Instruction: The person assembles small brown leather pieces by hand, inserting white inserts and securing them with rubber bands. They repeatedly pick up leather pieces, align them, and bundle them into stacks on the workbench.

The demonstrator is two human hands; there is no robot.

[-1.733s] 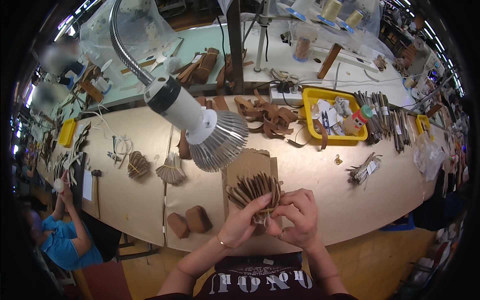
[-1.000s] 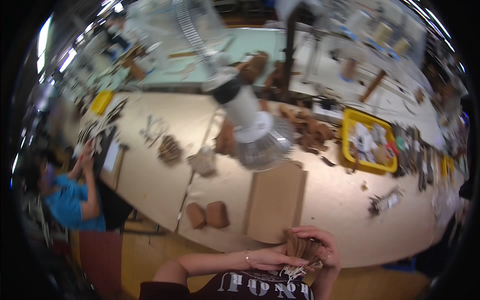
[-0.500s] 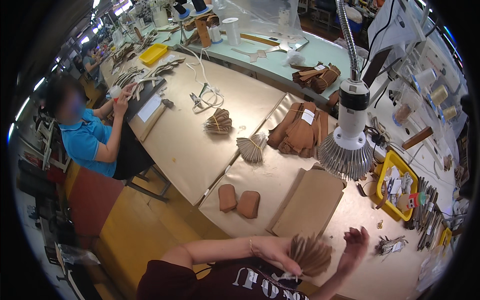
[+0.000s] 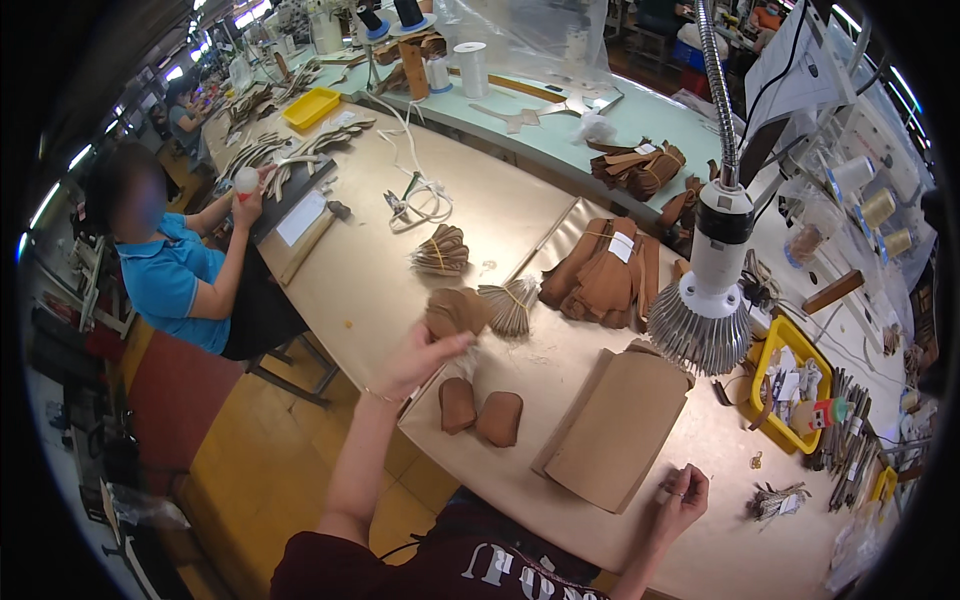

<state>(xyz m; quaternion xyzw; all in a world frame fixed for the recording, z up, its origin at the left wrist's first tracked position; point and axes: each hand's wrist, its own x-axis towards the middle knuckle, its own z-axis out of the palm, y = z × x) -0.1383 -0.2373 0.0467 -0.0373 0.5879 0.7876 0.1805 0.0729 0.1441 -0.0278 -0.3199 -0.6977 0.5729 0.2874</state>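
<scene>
My left hand (image 4: 415, 355) reaches out over the table, closed on a fanned bundle of brown leather pieces (image 4: 458, 312). Close by that bundle are a tied bundle of thin pale-edged strips (image 4: 508, 306) and a tied brown fan-shaped bundle (image 4: 440, 250). Below my left hand lie two stacks of rounded brown leather pieces, one on the left (image 4: 458, 405) and one beside it (image 4: 499, 418). My right hand (image 4: 685, 498) is low over the near side of the table, fingers curled in; whatever they hold is hidden. Nearest to it is a brown paper sheet (image 4: 620, 430), folded or stacked.
A lamp (image 4: 705, 315) on a bendable neck hangs over the table's right side. Beyond it stands a yellow basket (image 4: 822, 378) of odds and ends. Brown strap bundles (image 4: 605, 270) lie at the back. At the far left, a person in blue (image 4: 185, 265) works at the same table.
My left hand has carried the leather bundle from near my body forward and left, over the tied bundles. My right hand has come down and its fingers have curled.
</scene>
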